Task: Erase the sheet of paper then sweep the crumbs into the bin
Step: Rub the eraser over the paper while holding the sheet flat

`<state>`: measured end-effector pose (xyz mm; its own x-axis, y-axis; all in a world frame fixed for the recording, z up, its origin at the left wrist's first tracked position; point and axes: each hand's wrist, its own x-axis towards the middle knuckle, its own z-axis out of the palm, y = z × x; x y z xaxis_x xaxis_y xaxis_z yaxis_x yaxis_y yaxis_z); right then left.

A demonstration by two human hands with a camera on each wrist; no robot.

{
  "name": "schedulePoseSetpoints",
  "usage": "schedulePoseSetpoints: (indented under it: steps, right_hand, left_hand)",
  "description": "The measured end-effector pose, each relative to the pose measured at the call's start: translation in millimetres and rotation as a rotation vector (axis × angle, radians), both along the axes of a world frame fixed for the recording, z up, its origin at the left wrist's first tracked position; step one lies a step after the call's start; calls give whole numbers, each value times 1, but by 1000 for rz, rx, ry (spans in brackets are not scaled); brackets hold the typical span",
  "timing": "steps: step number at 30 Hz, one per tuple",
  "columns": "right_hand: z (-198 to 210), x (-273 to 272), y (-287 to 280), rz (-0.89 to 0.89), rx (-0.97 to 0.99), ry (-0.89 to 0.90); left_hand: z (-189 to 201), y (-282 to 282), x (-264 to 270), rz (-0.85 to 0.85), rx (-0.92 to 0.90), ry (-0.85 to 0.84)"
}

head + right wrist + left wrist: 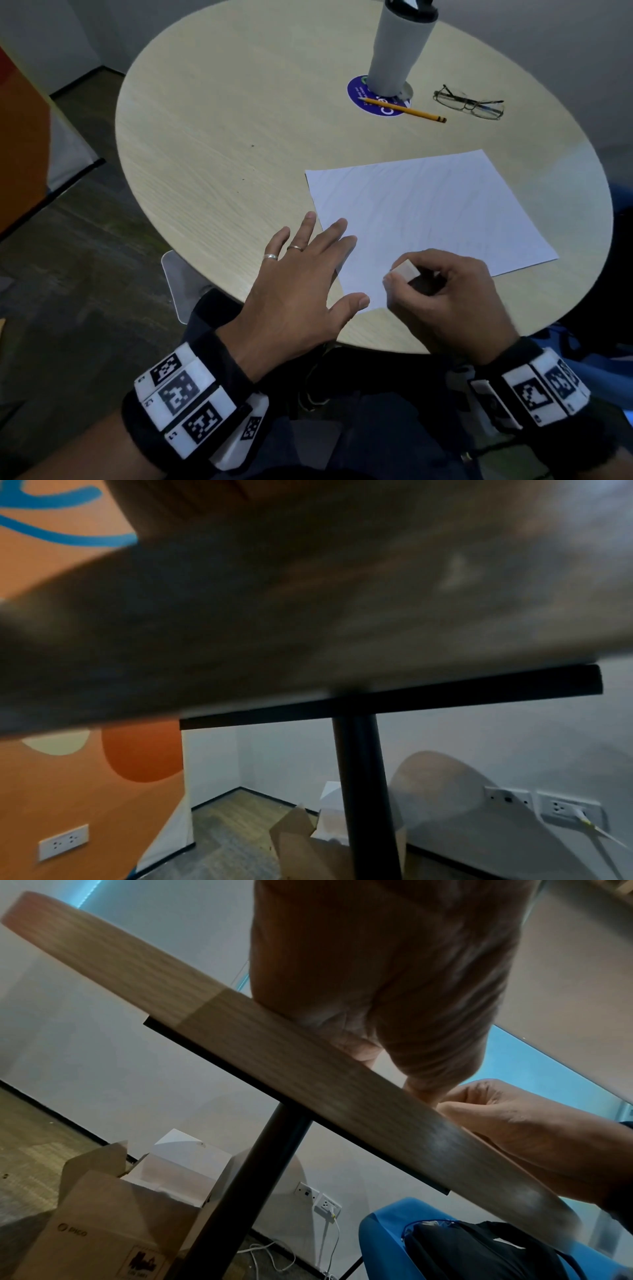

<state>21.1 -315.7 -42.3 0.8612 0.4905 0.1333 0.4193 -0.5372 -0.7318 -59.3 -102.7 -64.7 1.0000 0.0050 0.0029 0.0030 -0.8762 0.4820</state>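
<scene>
At the lower centre of the head view, the left hand lies spread flat on the near corner of the thin, easily creased sheet of paper on the worktop, while the right hand pinches a small, firm eraser by its sides.

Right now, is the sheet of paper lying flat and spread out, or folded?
Spread flat: the sheet of paper lies unfolded on the table, its near-left part pinned under the left hand.
</scene>
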Motion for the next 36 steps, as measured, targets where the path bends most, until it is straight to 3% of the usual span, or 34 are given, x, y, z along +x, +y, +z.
schedulePoseSetpoints:
  steps: [5,11,15,20,25,31,36]
  right_hand:
    - [0,-17,14,28,-6,-69]
    - [0,1,1,-64,-36,-92]
    - [0,-20,16,43,-70,-113]
    - [0,12,-7,-102,-32,-68]
    - [1,-14,14,4,-55,-106]
    - [1,14,-5,-123,54,10]
    - [1,-4,12,-37,-42,-61]
  left_hand:
    - [0,0,0,-3,3,2]
    - [0,0,1,4,-3,-1]
    - [1,1,1,-2,-15,-1]
    - [2,1,1,-5,-27,9]
    - [2,1,1,-3,-26,16]
    - [3,1,1,-1,-45,16]
    - [2,1,2,5,-31,18]
